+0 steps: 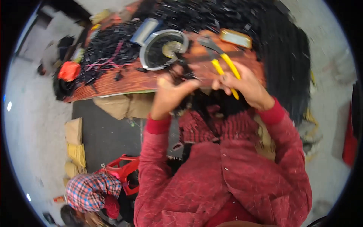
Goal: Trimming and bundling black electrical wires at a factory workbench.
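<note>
Red plastic seat (121, 173) nr plaid-shirted co-worker (89, 192), btm left.

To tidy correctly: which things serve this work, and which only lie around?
Likely used:
yellow-handled metal pliers, in right hand
blurred black material, by left hand
round silver-rimmed bowl

Likely lying around:
crumpled orange bundle
rectangular yellow package

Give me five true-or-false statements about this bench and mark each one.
1. The right hand holds yellow-handled pliers. True.
2. The round bowl sits to the right of the pliers. False: the round bowl is on their left.
3. Long black strands hang down at the right end of the table. True.
4. The plastic seat at lower left is green. False: the plastic seat is red.
5. Both of the wearer's sleeves are red. True.
</note>
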The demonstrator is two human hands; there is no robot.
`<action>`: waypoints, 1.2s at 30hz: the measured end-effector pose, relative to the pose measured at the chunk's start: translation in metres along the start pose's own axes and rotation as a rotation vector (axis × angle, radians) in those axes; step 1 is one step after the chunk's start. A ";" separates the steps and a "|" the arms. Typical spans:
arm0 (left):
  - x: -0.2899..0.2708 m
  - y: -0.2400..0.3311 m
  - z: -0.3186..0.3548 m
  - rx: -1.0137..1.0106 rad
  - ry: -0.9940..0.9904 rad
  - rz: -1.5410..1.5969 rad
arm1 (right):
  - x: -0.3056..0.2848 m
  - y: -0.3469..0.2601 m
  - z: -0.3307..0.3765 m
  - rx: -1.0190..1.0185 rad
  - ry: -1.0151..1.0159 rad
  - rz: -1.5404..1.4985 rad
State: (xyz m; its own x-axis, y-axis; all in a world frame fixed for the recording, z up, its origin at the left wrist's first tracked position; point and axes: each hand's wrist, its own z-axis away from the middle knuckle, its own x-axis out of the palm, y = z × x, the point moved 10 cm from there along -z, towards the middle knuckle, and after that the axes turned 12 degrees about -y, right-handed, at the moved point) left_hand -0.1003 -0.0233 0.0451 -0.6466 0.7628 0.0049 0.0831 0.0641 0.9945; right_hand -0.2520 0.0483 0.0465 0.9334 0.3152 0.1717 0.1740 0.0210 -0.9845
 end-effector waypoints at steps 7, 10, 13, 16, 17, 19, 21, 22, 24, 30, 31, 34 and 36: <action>-0.012 -0.003 -0.004 0.069 0.056 0.005 | -0.003 -0.003 0.020 0.164 -0.264 0.288; -0.006 -0.004 -0.002 0.089 0.042 0.029 | 0.002 -0.002 0.023 0.198 -0.356 0.366; 0.001 0.001 0.000 0.085 0.017 -0.001 | 0.003 -0.008 0.024 0.185 -0.415 0.398; 0.003 0.003 0.002 0.100 0.012 -0.017 | 0.005 -0.020 0.024 0.143 -0.479 0.499; 0.003 0.003 0.004 0.098 0.013 -0.020 | 0.008 -0.022 0.024 0.130 -0.510 0.554; 0.000 -0.002 0.006 0.045 0.026 -0.030 | 0.008 -0.026 0.023 0.130 -0.506 0.639; 0.001 0.000 0.005 0.059 0.031 -0.040 | 0.007 -0.028 0.021 0.131 -0.497 0.729; 0.000 0.001 0.005 0.072 0.037 -0.049 | 0.008 -0.030 0.020 0.105 -0.488 0.773; 0.001 0.002 0.002 0.066 0.026 -0.060 | 0.008 -0.033 0.020 0.081 -0.472 0.818; 0.002 0.007 0.001 0.076 0.039 -0.057 | 0.007 -0.041 0.020 -0.060 -0.423 0.989; 0.001 0.005 0.000 0.059 0.037 -0.056 | 0.008 -0.045 0.021 -0.160 -0.397 1.056; -0.002 0.003 0.001 0.078 0.032 -0.045 | 0.008 -0.043 0.020 -0.069 -0.403 0.993; -0.006 -0.001 0.002 0.093 0.033 -0.022 | 0.007 -0.027 0.020 0.118 -0.436 0.858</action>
State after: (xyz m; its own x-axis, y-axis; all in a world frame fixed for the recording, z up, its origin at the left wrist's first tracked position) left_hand -0.0954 -0.0268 0.0436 -0.6738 0.7388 -0.0123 0.1375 0.1417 0.9803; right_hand -0.2559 0.0688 0.0737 0.5259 0.5911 -0.6116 -0.5666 -0.2928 -0.7702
